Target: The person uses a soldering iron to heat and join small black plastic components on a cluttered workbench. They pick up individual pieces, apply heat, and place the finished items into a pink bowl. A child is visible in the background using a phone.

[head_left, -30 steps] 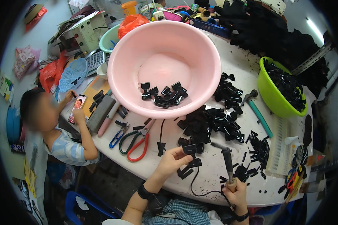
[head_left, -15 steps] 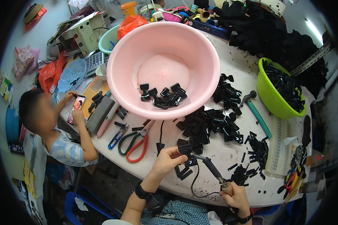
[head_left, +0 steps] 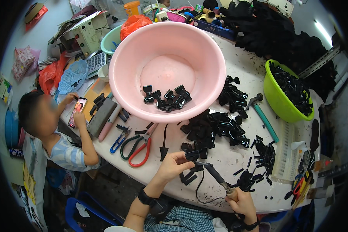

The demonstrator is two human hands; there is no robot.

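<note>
Pinched in the fingers of my left hand (head_left: 170, 169) is a small glossy black bow-shaped piece (head_left: 191, 155). My right hand (head_left: 241, 202) is closed round the wooden handle of a soldering iron (head_left: 216, 175), whose dark shaft slants up and left. Its tip lies at the lower edge of the black piece; whether they touch cannot be told. A dark cord (head_left: 199, 187) loops under the iron. Just beyond my left hand lies a heap of similar black pieces (head_left: 205, 129), and short black strips (head_left: 245, 181) are scattered left of and above my right hand.
A large pink basin (head_left: 123, 92) with several black pieces stands ahead. Red-and-green-handled scissors (head_left: 139, 154), blue-handled snips (head_left: 118, 145) and a teal-handled hammer (head_left: 266, 123) lie on the table. At right stands a green basin (head_left: 276, 98) of black strips. A child (head_left: 69, 150) holds a phone at left.
The black piece in my left fingers has shifted slightly right and down and tilted, and the iron's tip has come a little closer beneath it. Both grips are kept.
</note>
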